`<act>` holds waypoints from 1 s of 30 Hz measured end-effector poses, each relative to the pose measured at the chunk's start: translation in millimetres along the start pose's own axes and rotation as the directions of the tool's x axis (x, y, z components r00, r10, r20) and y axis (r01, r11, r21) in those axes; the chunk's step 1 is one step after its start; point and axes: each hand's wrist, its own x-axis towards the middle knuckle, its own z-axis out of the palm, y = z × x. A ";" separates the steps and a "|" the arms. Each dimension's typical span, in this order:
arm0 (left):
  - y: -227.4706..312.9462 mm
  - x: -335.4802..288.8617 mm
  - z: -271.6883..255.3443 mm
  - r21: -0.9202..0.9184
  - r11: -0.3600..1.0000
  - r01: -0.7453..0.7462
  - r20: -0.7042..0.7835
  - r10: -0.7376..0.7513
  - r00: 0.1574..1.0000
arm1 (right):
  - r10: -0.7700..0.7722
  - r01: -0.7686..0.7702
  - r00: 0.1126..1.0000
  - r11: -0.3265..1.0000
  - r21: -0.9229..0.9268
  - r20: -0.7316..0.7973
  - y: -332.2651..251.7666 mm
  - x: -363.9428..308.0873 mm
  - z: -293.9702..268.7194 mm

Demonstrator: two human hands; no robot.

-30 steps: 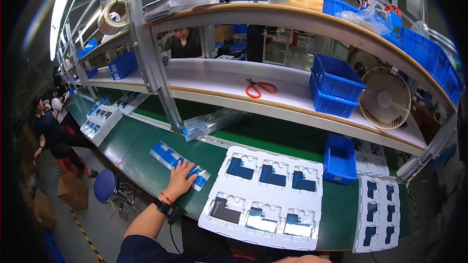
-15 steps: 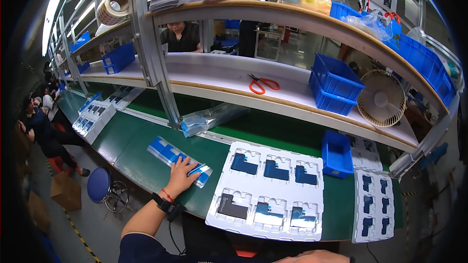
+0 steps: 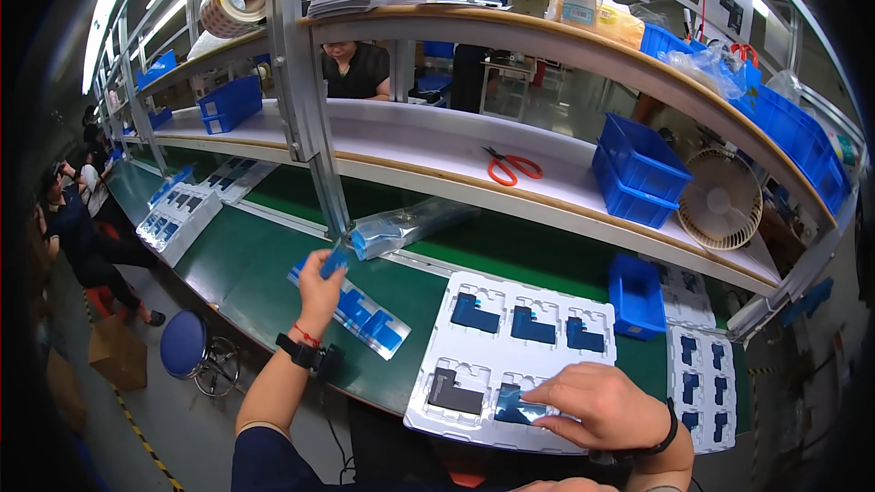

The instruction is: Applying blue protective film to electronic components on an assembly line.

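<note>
My left hand (image 3: 321,287) pinches a small blue film piece (image 3: 335,260), raised above the far end of a strip of clear-and-blue film (image 3: 366,321) lying on the green bench. My right hand (image 3: 602,405) is over the white moulded tray (image 3: 492,364). Its thumb and fingers close around the right end of a shiny, dark L-shaped flat part (image 3: 516,405) in the near middle pocket. Other L-shaped parts (image 3: 533,323) lie in the far row, and a matte dark one (image 3: 454,392) sits in the near left pocket. My right hand hides the near right pocket.
A blue bin (image 3: 636,296) and a second white tray (image 3: 702,383) of dark parts are at the right. Above the bench, a shelf holds red-handled scissors (image 3: 512,167), stacked blue bins (image 3: 643,169) and a fan (image 3: 720,200). A clear plastic roll (image 3: 410,226) lies behind the film strip.
My left hand has lifted off the film strip with a blue film piece in its fingers. My right hand has come from the lower edge onto the near middle part. The view has shifted slightly.
</note>
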 end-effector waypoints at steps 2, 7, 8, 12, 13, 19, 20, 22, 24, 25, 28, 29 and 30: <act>39.0 22.4 2.0 -0.098 0.993 -0.071 -0.033 0.068 0.997 | -0.022 0.016 0.995 0.998 -0.058 -0.097 6.6 12.5 4.4; 128.8 30.1 28.1 -0.275 0.905 -0.325 0.054 0.351 0.935 | 0.068 -0.102 0.970 0.986 -0.133 -0.235 34.8 36.4 22.9; 147.6 24.7 31.7 -0.234 0.887 -0.397 0.158 0.438 0.885 | 0.128 -0.145 0.925 0.989 -0.021 -0.358 42.1 40.7 30.3; 177.8 -5.8 66.5 -0.333 0.743 -0.580 0.472 0.664 0.580 | 0.307 -0.155 0.807 0.934 0.321 -0.504 67.2 46.9 55.2; 179.2 -14.4 75.5 -0.374 0.727 -0.576 0.489 0.682 0.544 | 0.343 -0.106 0.768 0.901 0.422 -0.540 74.4 48.1 63.3; 160.4 -41.3 108.7 -0.432 0.673 -0.601 0.457 0.737 0.497 | 0.395 -0.163 0.810 0.862 0.481 -0.433 90.8 35.3 88.9; 159.7 -40.4 108.1 -0.416 0.691 -0.591 0.478 0.719 0.504 | 0.410 -0.179 0.819 0.848 0.500 -0.402 93.9 33.0 91.3; 151.6 -37.9 111.7 -0.399 0.674 -0.623 0.474 0.732 0.488 | 0.441 -0.166 0.790 0.823 0.543 -0.426 96.7 36.4 96.2; 153.9 -39.2 111.9 -0.384 0.698 -0.604 0.496 0.708 0.503 | 0.479 -0.217 0.768 0.819 0.531 -0.426 103.3 31.4 94.8; 155.9 -40.2 110.8 -0.370 0.720 -0.588 0.512 0.686 0.517 | 0.512 -0.268 0.745 0.816 0.511 -0.427 102.9 31.9 93.4; 163.9 -42.7 110.4 -0.332 0.815 -0.474 0.427 0.578 0.695 | 0.500 -0.250 0.671 0.848 0.468 -0.548 104.9 28.7 88.5; 162.9 -42.8 110.4 -0.337 0.816 -0.470 0.432 0.578 0.692 | 0.465 -0.243 0.640 0.878 0.413 -0.612 107.0 26.9 86.9; 160.6 -41.5 108.9 -0.393 0.879 -0.270 0.511 0.453 0.730 | 0.387 -0.211 0.612 0.920 0.329 -0.690 104.3 32.3 79.9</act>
